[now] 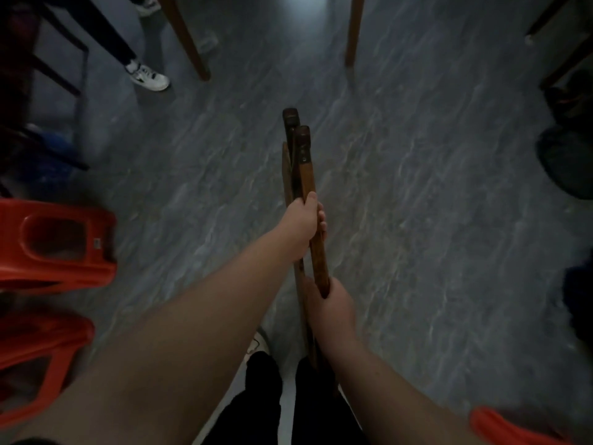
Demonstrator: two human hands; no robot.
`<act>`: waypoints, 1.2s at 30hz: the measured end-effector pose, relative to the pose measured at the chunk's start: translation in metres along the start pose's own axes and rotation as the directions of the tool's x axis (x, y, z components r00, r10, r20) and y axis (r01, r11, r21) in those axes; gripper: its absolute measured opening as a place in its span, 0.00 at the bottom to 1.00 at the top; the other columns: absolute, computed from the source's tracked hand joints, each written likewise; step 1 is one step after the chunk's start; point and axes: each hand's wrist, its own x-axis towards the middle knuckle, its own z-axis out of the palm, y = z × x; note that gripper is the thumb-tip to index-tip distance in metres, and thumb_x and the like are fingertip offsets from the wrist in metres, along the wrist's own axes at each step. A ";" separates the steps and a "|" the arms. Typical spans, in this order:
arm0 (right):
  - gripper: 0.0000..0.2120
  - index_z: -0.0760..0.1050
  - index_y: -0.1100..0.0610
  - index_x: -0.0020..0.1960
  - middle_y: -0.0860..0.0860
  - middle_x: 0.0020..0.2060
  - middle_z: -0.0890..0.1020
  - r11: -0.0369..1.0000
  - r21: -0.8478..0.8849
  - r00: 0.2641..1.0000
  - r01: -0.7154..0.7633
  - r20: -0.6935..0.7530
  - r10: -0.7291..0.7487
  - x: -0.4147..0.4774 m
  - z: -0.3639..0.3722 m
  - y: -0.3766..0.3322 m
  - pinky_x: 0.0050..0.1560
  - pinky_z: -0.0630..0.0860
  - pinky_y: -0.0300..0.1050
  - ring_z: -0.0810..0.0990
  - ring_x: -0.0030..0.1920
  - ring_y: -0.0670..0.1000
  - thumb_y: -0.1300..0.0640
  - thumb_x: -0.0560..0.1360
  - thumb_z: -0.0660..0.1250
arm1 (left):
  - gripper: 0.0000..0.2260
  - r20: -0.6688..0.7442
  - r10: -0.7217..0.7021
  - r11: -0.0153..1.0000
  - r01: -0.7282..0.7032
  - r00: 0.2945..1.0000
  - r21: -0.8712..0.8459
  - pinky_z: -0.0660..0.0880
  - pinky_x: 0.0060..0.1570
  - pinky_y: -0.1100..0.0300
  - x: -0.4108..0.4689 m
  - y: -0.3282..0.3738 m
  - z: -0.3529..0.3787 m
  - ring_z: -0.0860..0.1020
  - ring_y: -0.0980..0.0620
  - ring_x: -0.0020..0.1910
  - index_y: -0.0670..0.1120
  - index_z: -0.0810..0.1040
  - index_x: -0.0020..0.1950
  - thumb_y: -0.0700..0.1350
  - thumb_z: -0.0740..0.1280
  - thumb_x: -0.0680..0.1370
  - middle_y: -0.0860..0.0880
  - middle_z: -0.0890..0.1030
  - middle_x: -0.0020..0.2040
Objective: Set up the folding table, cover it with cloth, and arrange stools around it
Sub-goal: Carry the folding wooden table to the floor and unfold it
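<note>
Left hand (301,226) and right hand (335,305) each clamp a wooden leg of the folded desk (305,162), which points forward over the grey floor (417,187); 2 red stools (57,248) lie at left.

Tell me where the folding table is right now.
The table is centre of the head view, folded, gripped by the left hand ahead and right hand nearer; red stools lie at left.
</note>
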 end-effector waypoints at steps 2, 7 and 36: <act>0.13 0.75 0.50 0.42 0.48 0.35 0.81 1.000 -0.015 1.000 -0.009 0.006 0.009 0.009 0.022 0.007 0.39 0.77 0.51 0.80 0.37 0.48 0.40 0.76 0.65 | 0.15 -0.017 -0.011 1.000 0.011 1.000 -0.012 0.72 0.30 0.58 0.016 -0.004 -0.018 0.70 0.55 0.27 0.45 0.71 0.43 0.53 0.56 0.85 0.50 0.72 0.33; 0.16 0.76 0.50 0.42 0.49 0.35 0.81 0.999 -0.018 0.999 -0.041 -0.007 0.041 0.043 0.072 0.028 0.39 0.77 0.52 0.81 0.37 0.51 0.37 0.74 0.64 | 0.15 -0.013 -0.029 0.999 0.028 1.000 -0.025 0.72 0.30 0.59 0.064 -0.019 -0.053 0.70 0.55 0.27 0.46 0.71 0.44 0.52 0.56 0.85 0.50 0.72 0.32; 0.14 0.76 0.52 0.42 0.50 0.36 0.80 0.995 -0.017 0.995 -0.095 0.009 0.095 0.139 0.170 0.093 0.36 0.73 0.45 0.79 0.37 0.50 0.43 0.78 0.67 | 0.13 -0.032 -0.025 0.999 0.026 0.999 0.031 0.71 0.29 0.61 0.204 -0.075 -0.118 0.69 0.52 0.27 0.45 0.69 0.46 0.51 0.54 0.86 0.48 0.70 0.34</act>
